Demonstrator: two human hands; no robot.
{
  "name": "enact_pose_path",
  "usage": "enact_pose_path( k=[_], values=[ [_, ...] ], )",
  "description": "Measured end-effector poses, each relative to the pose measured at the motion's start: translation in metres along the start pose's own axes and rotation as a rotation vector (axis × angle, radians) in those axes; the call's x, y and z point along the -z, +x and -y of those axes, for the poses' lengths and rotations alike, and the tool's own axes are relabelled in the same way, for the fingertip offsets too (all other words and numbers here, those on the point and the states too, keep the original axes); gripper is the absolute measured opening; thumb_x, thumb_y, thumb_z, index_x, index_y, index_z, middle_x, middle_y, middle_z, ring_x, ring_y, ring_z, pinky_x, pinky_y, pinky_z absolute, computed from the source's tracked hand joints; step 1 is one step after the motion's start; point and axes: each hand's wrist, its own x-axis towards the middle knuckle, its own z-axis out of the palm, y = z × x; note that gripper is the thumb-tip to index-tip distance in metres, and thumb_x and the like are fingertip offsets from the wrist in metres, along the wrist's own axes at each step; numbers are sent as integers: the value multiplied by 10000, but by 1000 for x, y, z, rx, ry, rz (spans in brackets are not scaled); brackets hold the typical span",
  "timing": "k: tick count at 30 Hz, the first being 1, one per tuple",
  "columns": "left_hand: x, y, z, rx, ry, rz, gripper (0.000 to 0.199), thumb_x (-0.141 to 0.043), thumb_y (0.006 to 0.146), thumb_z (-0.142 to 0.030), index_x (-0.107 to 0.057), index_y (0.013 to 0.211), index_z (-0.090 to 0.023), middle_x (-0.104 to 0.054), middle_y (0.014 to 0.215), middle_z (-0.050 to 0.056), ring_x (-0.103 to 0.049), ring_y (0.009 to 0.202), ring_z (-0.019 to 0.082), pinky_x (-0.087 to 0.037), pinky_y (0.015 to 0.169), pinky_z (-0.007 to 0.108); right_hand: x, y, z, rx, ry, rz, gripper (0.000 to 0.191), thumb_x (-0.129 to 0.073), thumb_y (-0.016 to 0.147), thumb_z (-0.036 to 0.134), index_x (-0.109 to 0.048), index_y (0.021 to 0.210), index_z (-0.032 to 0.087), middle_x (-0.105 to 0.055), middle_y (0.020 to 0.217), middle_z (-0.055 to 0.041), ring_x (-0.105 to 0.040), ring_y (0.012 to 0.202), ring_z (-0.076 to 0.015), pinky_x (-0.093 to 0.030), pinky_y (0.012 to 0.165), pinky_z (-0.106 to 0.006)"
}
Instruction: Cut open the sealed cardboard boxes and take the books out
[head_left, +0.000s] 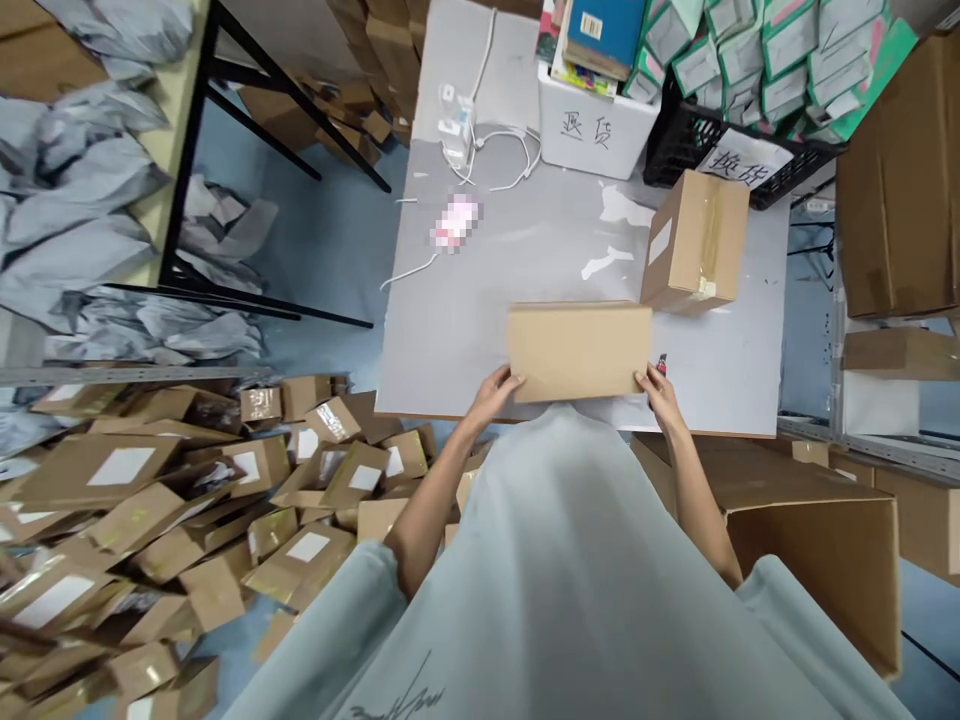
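Observation:
A plain brown cardboard box [581, 352] lies at the near edge of the grey table [525, 250], its long side facing me. My left hand [493, 392] grips its left end, thumb on top at the lower corner. At the right end, my right hand [660, 392] holds the lower corner, fingers round the side. A red and black cutter [661, 365] lies just beyond the right hand's fingers. Behind and to the right stands a taller taped box [697, 243] with a white label.
A white bin [592, 125] with books and a black crate [671, 145] of green-and-white packs stand at the back. A power strip [456, 125] with cables lies back left. Many boxes [124, 465] cover the floor at left; a large open carton [817, 530] is at right.

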Motion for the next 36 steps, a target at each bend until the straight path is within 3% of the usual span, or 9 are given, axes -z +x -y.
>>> enact_pose_path(
  k=[6,10,14,17,23,26,30,33,36],
  values=[
    [-3,-3,-20,22,-42,-157,569,-709,980,-570,-757,1409,-200,-752,1520,158,-644,1511,365,-454,1341,576,-20,12,22,-3,73,160,848,-780,920,749,-688,1595,243,-645,1698,-107,-590,1592,-334,-451,1354,-541],
    [-2,-5,-11,55,-25,-165,594,-720,987,-594,-745,1432,-201,-723,1567,167,-640,1521,355,-454,1340,576,-27,12,4,-43,60,165,944,-774,896,809,-648,1633,231,-603,1736,-121,-558,1618,-330,-441,1363,-553],
    [0,-7,4,130,-102,-252,654,-447,1136,-703,-696,1515,-232,-631,1691,169,-586,1599,312,-459,1335,553,-20,8,-20,-198,60,89,977,-595,963,900,-599,1664,220,-576,1752,-162,-559,1621,-350,-496,1313,-592],
    [-1,-9,11,193,-118,-302,751,-302,1164,-721,-679,1540,-191,-605,1705,215,-585,1602,328,-483,1315,550,-19,6,-31,-249,42,61,945,-604,969,866,-614,1639,200,-591,1734,-189,-569,1611,-358,-491,1307,-609],
    [-11,-12,12,202,-123,-320,779,-251,1177,-672,-695,1529,-139,-668,1628,241,-687,1483,348,-552,1259,558,-35,2,-30,-182,11,66,851,-730,907,726,-661,1593,226,-625,1718,-126,-546,1632,-309,-370,1395,-565],
    [-11,-13,3,169,-108,-366,880,-210,1145,-775,-704,1529,-157,-681,1618,218,-680,1492,347,-555,1264,544,-37,0,-20,-131,13,52,888,-765,881,709,-667,1596,193,-627,1711,-149,-526,1655,-326,-340,1416,-535],
    [-4,-15,-26,-52,-67,-388,996,-262,1063,-935,-778,1440,-171,-728,1560,201,-656,1524,357,-498,1321,534,-29,-5,5,-4,11,27,924,-783,881,744,-689,1585,152,-620,1708,-176,-532,1651,-355,-365,1417,-530],
    [2,-17,-54,-195,-67,-347,956,-328,1056,-943,-801,1426,-199,-732,1570,166,-650,1530,349,-487,1330,527,-21,-11,31,103,-18,15,824,-734,963,732,-697,1591,200,-640,1699,-119,-539,1647,-348,-372,1419,-559],
    [5,-19,-72,-237,-49,-330,912,-330,1078,-915,-785,1471,-229,-724,1589,137,-663,1508,337,-534,1283,505,-16,-17,53,164,-62,8,741,-685,1036,687,-684,1611,220,-646,1697,-87,-536,1647,-336,-362,1422,-572]
  ],
)
